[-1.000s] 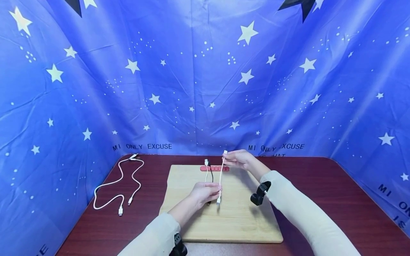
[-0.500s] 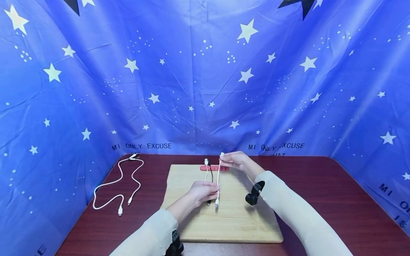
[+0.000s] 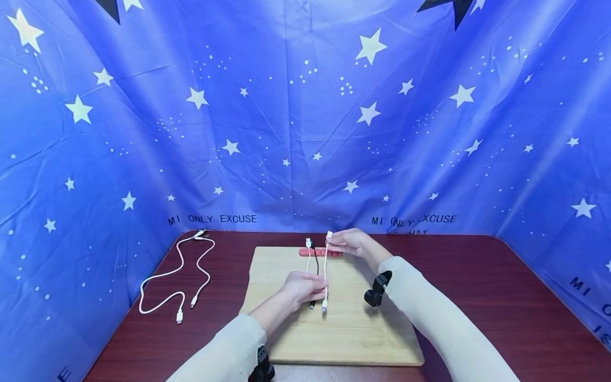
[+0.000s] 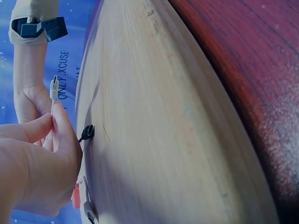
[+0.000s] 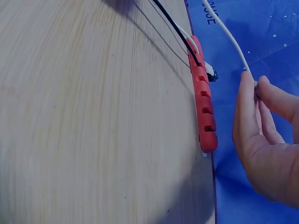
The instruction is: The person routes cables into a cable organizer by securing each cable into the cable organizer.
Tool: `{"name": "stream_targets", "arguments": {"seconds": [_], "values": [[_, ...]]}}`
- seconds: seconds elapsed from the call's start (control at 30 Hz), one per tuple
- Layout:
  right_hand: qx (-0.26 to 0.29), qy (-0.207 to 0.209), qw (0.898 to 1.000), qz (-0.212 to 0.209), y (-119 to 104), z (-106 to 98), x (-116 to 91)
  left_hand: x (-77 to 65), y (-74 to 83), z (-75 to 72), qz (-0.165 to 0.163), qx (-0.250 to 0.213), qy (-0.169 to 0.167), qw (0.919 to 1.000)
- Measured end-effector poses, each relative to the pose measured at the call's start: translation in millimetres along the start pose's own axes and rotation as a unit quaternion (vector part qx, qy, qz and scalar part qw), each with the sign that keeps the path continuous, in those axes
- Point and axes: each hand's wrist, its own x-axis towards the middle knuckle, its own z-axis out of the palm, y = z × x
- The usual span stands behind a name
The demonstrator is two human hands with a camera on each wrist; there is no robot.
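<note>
A short white USB cable (image 3: pixel 325 265) is held stretched upright above a wooden board (image 3: pixel 363 323). The left hand (image 3: pixel 305 287) pinches it near its lower plug, which shows as a USB-C plug (image 4: pixel 54 88) in the left wrist view. The right hand (image 3: pixel 352 242) pinches it by the upper plug, between thumb and fingers. Along the board's far edge lies a red cable holder (image 5: pixel 205 109) with several slots. A black cable (image 5: pixel 175 28) and another white cable (image 5: pixel 188 35) sit in slots at one end; the slots nearer the right hand hold nothing.
On the dark red table (image 3: pixel 477 297), left of the board, lies a longer white cable (image 3: pixel 162 274) in loose curves with several plug ends. A blue star-patterned cloth (image 3: pixel 305 132) hangs around the back and sides. The black cable's plug (image 4: pixel 87 132) rests near the board below the left hand.
The right hand has moved slightly left and down with the upper plug, closer to the red holder. The left hand still pinches the lower end, and the cable stands more upright.
</note>
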Motion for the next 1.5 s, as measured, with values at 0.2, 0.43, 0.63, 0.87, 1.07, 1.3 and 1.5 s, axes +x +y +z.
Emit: {"name": "stream_targets", "arguments": {"seconds": [0.2, 0.43, 0.63, 0.87, 1.07, 1.3, 1.5], "values": [[0.0, -0.002, 1.0, 0.0, 0.0, 1.7, 2.5, 0.6, 2.6, -0.8, -0.002, 0.002, 0.0, 1.0], [0.004, 0.001, 1.0, -0.003, 0.0, 5.2, 4.6, 2.6, 4.2, -1.8, 0.0, 0.008, 0.003, 1.0], [-0.046, 0.018, 0.999, -0.015, 0.9, 9.4, 10.4, 4.5, 2.7, -2.1, 0.004, 0.029, 0.024, 0.9993], [-0.104, 0.058, 0.993, -0.016, 1.8, 9.7, 16.3, 7.1, 3.1, 0.2, 0.011, 0.054, 0.051, 0.9972], [-0.098, 0.057, 0.994, -0.007, 5.5, 9.0, 20.5, 5.0, 0.7, -0.9, 0.005, 0.044, 0.047, 0.9979], [-0.11, 0.05, 0.993, -0.012, 5.5, 9.7, 22.7, 2.6, 0.6, 0.5, 0.008, 0.028, 0.044, 0.9986], [-0.127, 0.07, 0.989, -0.029, 6.9, 9.5, 30.1, 4.7, 1.5, 3.9, 0.009, 0.035, 0.066, 0.9972]]}}
